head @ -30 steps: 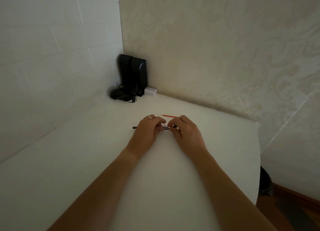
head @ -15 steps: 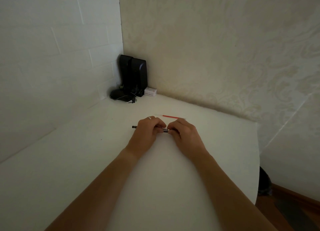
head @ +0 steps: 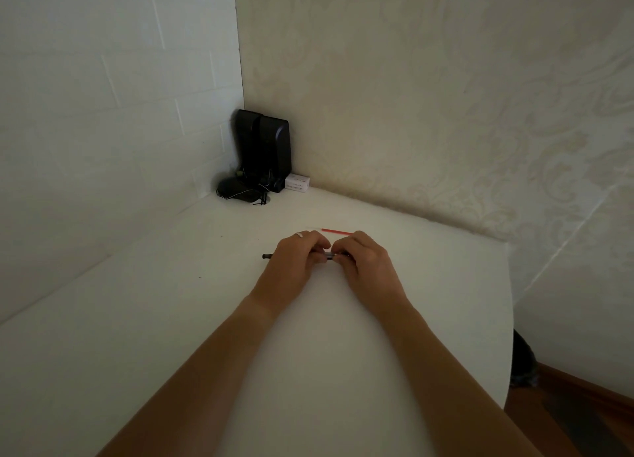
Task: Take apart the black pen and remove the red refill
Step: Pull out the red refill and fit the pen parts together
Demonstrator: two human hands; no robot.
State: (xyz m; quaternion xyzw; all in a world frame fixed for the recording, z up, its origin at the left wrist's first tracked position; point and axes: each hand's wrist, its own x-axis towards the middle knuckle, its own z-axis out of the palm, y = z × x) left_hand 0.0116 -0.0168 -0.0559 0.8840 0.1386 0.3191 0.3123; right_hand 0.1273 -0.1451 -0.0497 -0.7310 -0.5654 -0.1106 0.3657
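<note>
- Two bare forearms reach forward over the white worktop (head: 343, 370) and meet near its far middle.
- The left hand (head: 295, 261) is closed around the black pen (head: 267, 256), whose dark end sticks out past that hand to the left; most of the barrel is hidden under the fingers.
- The right hand (head: 368, 264) pinches the pen's other end, where a short shiny stretch shows in the narrow gap between the two hands.
- The pen's long axis runs left to right across the view, roughly level, so both hands sit on the same line and any pulling apart or unscrewing would go along that line, sideways and outward.
- Neither hand is nearer than the other: both are already on the pen. Whether the two halves have begun to separate cannot be told.
- Just beyond the knuckles a thin red refill (head: 336, 231) lies flat on the worktop, also left to right, near the hands but apart from them.
- Far back in the corner stand black speakers (head: 266, 151) with a small white box (head: 297, 182) beside them.
</note>
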